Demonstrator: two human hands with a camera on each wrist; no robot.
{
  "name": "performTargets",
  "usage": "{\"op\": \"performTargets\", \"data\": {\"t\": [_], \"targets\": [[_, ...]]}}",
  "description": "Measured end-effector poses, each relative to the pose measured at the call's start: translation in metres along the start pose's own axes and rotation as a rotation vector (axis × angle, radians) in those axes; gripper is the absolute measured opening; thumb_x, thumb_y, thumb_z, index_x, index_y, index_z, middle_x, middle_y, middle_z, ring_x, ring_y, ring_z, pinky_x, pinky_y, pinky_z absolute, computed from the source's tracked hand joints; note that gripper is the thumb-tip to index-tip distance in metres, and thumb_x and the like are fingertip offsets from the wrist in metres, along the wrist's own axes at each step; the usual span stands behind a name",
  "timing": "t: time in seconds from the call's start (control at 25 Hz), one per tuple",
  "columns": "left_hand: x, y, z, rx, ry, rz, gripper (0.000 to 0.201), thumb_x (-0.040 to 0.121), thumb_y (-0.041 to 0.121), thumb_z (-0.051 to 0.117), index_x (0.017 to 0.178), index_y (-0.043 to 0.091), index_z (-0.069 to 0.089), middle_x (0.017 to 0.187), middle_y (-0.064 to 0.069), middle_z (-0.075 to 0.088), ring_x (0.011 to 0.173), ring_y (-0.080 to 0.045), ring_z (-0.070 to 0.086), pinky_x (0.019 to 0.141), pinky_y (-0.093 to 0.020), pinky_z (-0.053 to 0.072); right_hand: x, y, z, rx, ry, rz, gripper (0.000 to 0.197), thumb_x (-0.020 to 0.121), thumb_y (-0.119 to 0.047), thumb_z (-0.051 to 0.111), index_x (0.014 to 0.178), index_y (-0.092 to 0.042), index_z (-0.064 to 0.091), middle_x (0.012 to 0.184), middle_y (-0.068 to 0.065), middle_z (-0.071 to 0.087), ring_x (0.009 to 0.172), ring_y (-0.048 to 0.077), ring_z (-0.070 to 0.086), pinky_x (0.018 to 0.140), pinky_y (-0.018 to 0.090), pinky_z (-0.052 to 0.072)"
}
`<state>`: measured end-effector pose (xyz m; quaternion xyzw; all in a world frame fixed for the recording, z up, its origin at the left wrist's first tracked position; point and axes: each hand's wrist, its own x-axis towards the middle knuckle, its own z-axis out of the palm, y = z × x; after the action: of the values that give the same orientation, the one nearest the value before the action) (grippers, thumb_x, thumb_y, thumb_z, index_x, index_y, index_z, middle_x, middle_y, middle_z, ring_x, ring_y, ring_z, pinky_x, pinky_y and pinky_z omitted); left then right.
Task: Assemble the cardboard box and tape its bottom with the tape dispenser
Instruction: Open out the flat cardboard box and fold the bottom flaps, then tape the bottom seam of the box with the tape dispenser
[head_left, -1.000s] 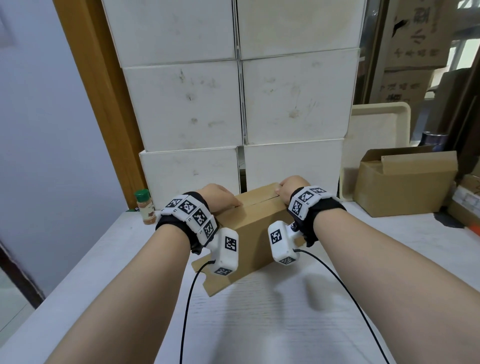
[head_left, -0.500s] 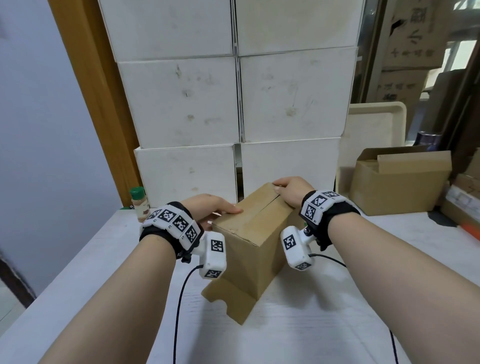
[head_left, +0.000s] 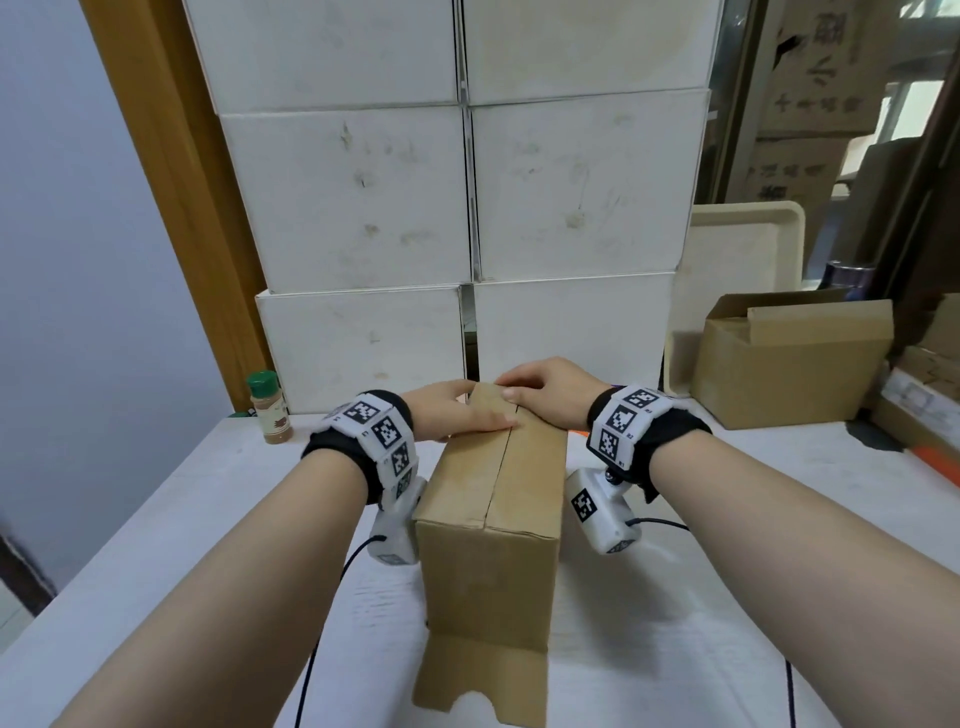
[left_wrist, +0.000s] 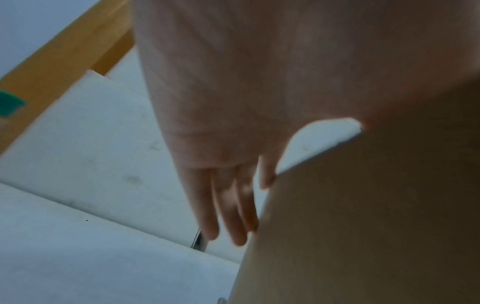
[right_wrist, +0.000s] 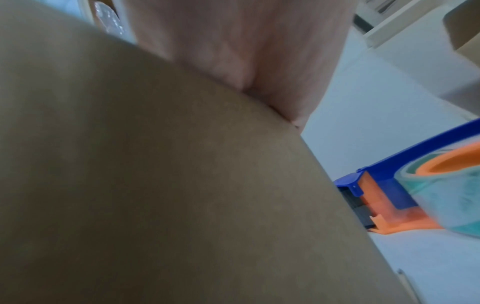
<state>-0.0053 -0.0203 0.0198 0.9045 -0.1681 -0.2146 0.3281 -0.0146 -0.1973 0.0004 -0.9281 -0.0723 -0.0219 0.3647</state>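
Brown corrugated cardboard box (head_left: 491, 525) stands centre frame on white table (head_left: 727, 623), 2 folded flaps uppermost, left hand (head_left: 457, 413) and right hand (head_left: 550, 397) pressing them flat with straight fingers; likely light, stiff, crushable, so hold by sides; blue-orange tape dispenser (right_wrist: 405, 191) lies right of frame.

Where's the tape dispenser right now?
Only the right wrist view shows the tape dispenser: on the white table, right of the cardboard box.

The white bench (head_left: 675, 623) carries the cardboard box (head_left: 488, 561), a spice jar (head_left: 269, 408), stacked white boxes (head_left: 467, 208), an open carton (head_left: 789, 364) and the tape dispenser (right_wrist: 405, 195).
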Motion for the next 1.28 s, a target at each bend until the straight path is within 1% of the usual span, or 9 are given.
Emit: {"op": "performTargets", "data": {"t": [0.16,0.28,0.44,0.64,0.76,0.88,0.92,1.08,1.28], "targets": [[0.004,0.002,0.016,-0.015,0.093,0.092,0.091,0.077,0.053,0.066,0.15,0.028,0.017,0.149,0.002,0.036,0.134,-0.017,0.039,0.1,-0.023,0.03,0.002,0.002,0.004,0.022,0.04,-0.009,0.031,0.091,-0.023,0.057,0.121,-0.016,0.063,0.124,0.0,0.064,0.118,0.012,0.056,0.103,0.023,0.038],[0.004,0.005,0.015,-0.006,0.137,0.201,0.072,0.08,0.041,0.069,0.143,0.034,0.034,0.145,0.004,0.043,0.13,-0.011,0.042,0.093,-0.018,0.03,0.004,0.007,0.007,0.055,0.129,0.025,0.029,0.087,-0.03,0.061,0.114,-0.021,0.065,0.117,-0.001,0.066,0.112,0.013,0.058,0.101,0.029,0.043],[0.004,0.008,0.015,0.02,0.174,0.282,0.067,0.083,0.035,0.067,0.142,0.035,0.035,0.143,0.006,0.045,0.13,-0.009,0.041,0.093,-0.016,0.028,0.007,0.007,0.009,0.069,0.26,0.072,0.03,0.09,-0.034,0.055,0.113,-0.016,0.061,0.105,-0.001,0.061,0.1,0.015,0.057,0.093,0.031,0.045],[0.011,0.008,0.015,0.041,0.114,0.31,0.054,0.087,0.034,0.064,0.137,0.032,0.045,0.144,0.01,0.044,0.132,-0.008,0.042,0.099,-0.016,0.029,0.009,0.019,0.002,0.22,0.273,0.166,0.028,0.094,-0.026,0.044,0.109,-0.011,0.062,0.111,0.008,0.062,0.103,0.024,0.057,0.092,0.038,0.045],[0.016,0.007,0.015,0.086,0.095,0.303,0.049,0.087,0.038,0.062,0.134,0.031,0.052,0.15,0.012,0.035,0.137,-0.008,0.035,0.103,-0.016,0.022,0.007,0.036,-0.006,0.25,0.38,0.288,0.031,0.094,-0.014,0.037,0.111,-0.006,0.061,0.11,0.012,0.062,0.092,0.024,0.055,0.078,0.031,0.048],[0.02,0.009,0.015,0.099,0.101,0.308,0.047,0.087,0.039,0.061,0.133,0.032,0.052,0.15,0.014,0.035,0.137,-0.009,0.035,0.102,-0.017,0.022,0.005,0.051,-0.013,0.104,0.361,0.395,0.034,0.093,-0.004,0.036,0.121,-0.005,0.055,0.115,0.013,0.059,0.088,0.023,0.053,0.05,0.016,0.039],[0.021,0.008,0.015,0.095,0.101,0.311,0.047,0.087,0.04,0.061,0.133,0.032,0.052,0.149,0.014,0.036,0.137,-0.009,0.035,0.102,-0.018,0.023,0.005,0.056,-0.015,0.07,0.356,0.426,0.036,0.091,-0.001,0.037,0.123,-0.006,0.053,0.119,0.011,0.057,0.093,0.025,0.054,0.051,0.017,0.04],[0.027,0.005,0.015,0.073,0.103,0.323,0.047,0.087,0.04,0.061,0.132,0.032,0.053,0.148,0.014,0.037,0.136,-0.008,0.036,0.108,-0.022,0.024,0.012,0.083,-0.025,-0.214,0.406,0.512,0.052,0.083,-0.005,0.048,0.134,-0.013,0.047,0.133,0.013,0.053,0.121,0.032,0.049,0.095,0.039,0.046],[0.034,0.002,0.015,0.043,0.105,0.324,0.046,0.085,0.041,0.063,0.129,0.034,0.055,0.146,0.017,0.039,0.135,-0.007,0.037,0.113,-0.026,0.026,0.021,0.096,-0.03,-0.411,0.237,0.614,0.05,0.086,-0.014,0.053,0.134,-0.008,0.041,0.124,0.014,0.058,0.11,0.032,0.058,0.089,0.038,0.051]]}}
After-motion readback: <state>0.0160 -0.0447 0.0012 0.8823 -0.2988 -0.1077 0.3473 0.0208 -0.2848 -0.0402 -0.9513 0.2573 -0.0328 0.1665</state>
